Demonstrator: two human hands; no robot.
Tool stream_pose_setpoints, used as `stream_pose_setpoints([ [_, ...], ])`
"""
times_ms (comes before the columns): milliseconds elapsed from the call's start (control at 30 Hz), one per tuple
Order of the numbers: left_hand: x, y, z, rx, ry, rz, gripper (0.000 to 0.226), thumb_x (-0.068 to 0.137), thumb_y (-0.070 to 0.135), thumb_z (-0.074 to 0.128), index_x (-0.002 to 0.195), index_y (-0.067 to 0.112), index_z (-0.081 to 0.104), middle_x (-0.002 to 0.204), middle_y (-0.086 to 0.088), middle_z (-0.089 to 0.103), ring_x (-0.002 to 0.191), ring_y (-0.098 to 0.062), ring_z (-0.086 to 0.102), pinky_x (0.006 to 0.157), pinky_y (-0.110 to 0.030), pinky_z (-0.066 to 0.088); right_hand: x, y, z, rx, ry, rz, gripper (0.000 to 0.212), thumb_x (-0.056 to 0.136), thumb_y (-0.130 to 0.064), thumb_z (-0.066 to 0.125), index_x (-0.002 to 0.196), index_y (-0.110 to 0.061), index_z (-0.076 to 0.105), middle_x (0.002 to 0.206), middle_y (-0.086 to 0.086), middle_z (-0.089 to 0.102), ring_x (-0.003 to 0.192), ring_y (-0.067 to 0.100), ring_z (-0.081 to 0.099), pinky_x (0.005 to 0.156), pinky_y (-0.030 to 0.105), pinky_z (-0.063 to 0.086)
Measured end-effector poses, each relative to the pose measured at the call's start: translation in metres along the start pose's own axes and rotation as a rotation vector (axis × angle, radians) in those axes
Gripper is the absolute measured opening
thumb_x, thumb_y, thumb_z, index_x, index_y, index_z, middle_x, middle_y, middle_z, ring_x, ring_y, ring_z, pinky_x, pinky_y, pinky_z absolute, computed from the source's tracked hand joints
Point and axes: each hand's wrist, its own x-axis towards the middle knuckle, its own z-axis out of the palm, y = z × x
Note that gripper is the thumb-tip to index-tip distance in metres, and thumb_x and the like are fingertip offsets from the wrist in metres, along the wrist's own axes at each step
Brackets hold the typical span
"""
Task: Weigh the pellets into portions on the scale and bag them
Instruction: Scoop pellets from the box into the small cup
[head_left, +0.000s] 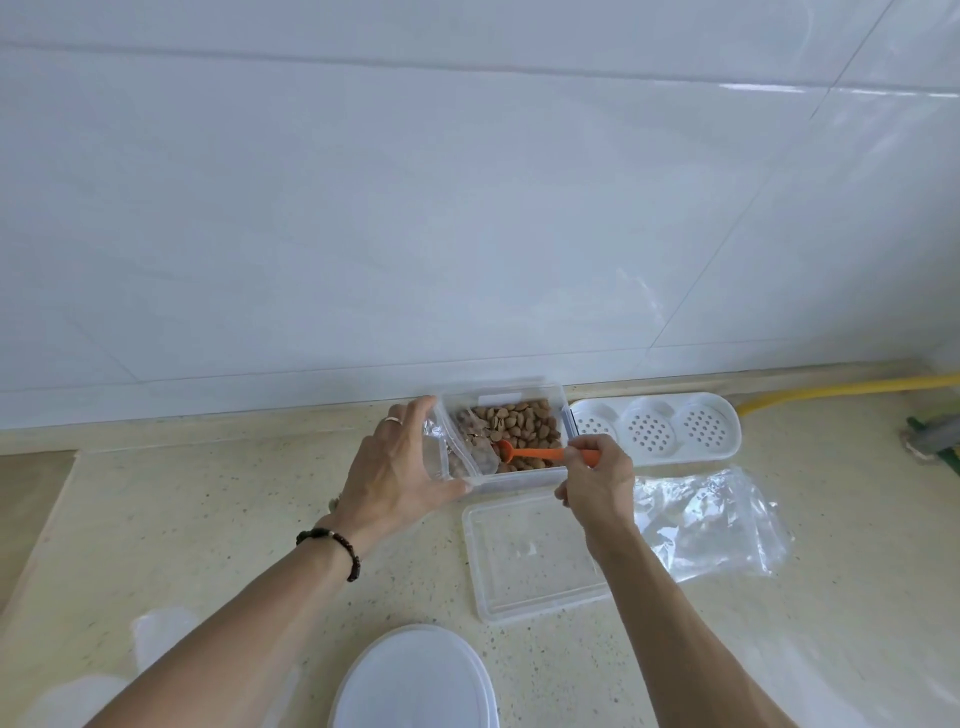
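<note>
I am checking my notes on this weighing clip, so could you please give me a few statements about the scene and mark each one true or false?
1. The right hand holds an orange spoon over the pellets. True.
2. The clear lid is closed on the pellet container. False: it lies on the counter in front of the open container.
3. The left hand grips a small clear bag at the container's left end. True.
4. The white perforated rack is left of the container. False: it is on the right.
5. The left wrist wears a dark bead bracelet. True.
</note>
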Motion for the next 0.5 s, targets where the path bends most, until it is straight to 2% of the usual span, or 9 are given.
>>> stream_pose_setpoints([
  [100, -0.001, 0.0, 0.001, 0.006, -0.009, -0.014, 0.102, 0.063, 0.058, 0.079, 0.143, 0.029, 0.024, 0.128, -0.001, 0.046, 0.113, -0.019, 0.05, 0.092, -0.034, 0.046, 0.003, 0.0, -0.008, 0.126, 0.039, 0.12, 0.007, 0.098, -0.008, 0.055, 0.103, -0.011, 0.06, 0.088, 0.011, 0.065, 0.047, 0.014, 0.055, 0.045, 0.024, 0.047],
  [233, 0.001, 0.002, 0.004, 0.034, -0.006, -0.021, 0.1, 0.064, 0.058, 0.078, 0.142, 0.027, 0.024, 0.127, -0.002, 0.047, 0.111, -0.019, 0.05, 0.092, -0.035, 0.045, 0.005, -0.001, -0.018, 0.216, 0.057, 0.161, 0.008, 0.096, -0.006, 0.056, 0.103, -0.01, 0.059, 0.095, 0.018, 0.07, 0.045, 0.013, 0.053, 0.048, 0.027, 0.046],
  [500, 0.012, 0.01, 0.009, -0.027, -0.003, -0.065, 0.094, 0.064, 0.049, 0.077, 0.139, 0.026, 0.026, 0.127, -0.003, 0.047, 0.113, -0.021, 0.048, 0.09, -0.033, 0.043, -0.005, -0.04, -0.042, 0.271, 0.01, -0.021, 0.007, 0.096, -0.006, 0.057, 0.092, -0.012, 0.06, 0.091, 0.019, 0.069, 0.041, 0.011, 0.051, 0.049, 0.03, 0.045],
])
